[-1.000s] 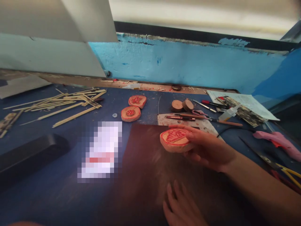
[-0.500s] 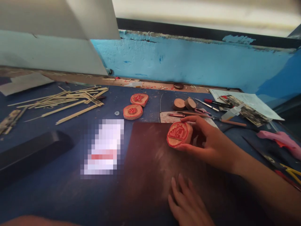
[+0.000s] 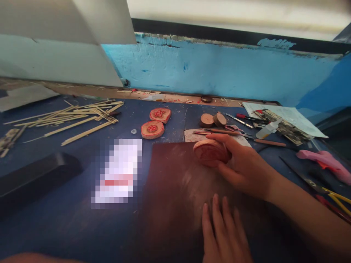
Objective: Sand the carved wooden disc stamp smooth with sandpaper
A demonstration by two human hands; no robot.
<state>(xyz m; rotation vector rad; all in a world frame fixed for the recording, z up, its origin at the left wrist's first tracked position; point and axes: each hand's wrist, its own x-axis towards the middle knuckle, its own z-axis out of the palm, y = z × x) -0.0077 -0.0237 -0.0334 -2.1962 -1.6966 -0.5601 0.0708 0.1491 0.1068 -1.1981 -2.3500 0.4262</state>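
My right hand [image 3: 242,166] grips a round wooden slice [image 3: 210,152] with a red-painted face, tipped forward so its face points down toward the dark brown mat [image 3: 175,190]. Thumb and fingers wrap its far and right sides. My left hand [image 3: 226,233] lies flat on the mat near the bottom edge, fingers stretched out and together, holding nothing. Two more wooden slices with red carvings, one with a star [image 3: 160,114] and one with a round motif [image 3: 152,129], rest on the blue table [image 3: 55,219] behind the mat.
Two plain wood rounds [image 3: 212,119] and thin tools [image 3: 241,137] lie beyond my right hand. A heap of bamboo sticks [image 3: 79,118] covers the left. A black box [image 3: 35,179] sits at left, papers [image 3: 285,117], a pink cloth [image 3: 325,160] and pliers [image 3: 329,197] at right.
My right hand has turned the wooden slice over, from face-up through upright to face tipped down. My left hand has slid a little further onto the mat.
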